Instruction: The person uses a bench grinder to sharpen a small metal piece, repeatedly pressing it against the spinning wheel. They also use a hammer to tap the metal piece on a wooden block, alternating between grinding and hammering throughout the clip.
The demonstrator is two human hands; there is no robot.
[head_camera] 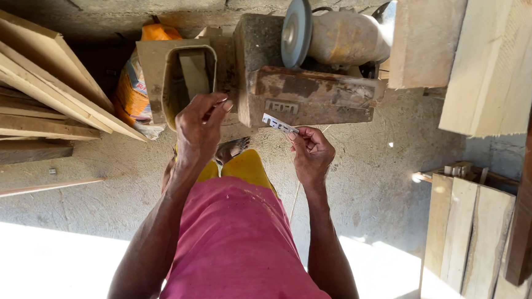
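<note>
centre frame: right hand (311, 152) pinches a small flat white strip (278, 124); left hand (198, 127) fingers curled, contents unclear, below rusty bench grinder (311, 72).

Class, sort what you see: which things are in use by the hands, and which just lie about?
In use:
left hand
right hand
small white strip

Lying about:
bench grinder
stacked planks
orange sack
upright boards

Left hand (198, 127): fingertips are pinching something too small to tell.
White strip (278, 124): its print is too small to make out; one end is hiding under the right hand (310, 153) thumb.
Feet: the pink shirt (241, 252) is covering all but one sandal (232, 148).
Planks (36, 86): the left edge is cutting them off.
Grinder (334, 37): a board (423, 39) is hiding its far end.
</note>
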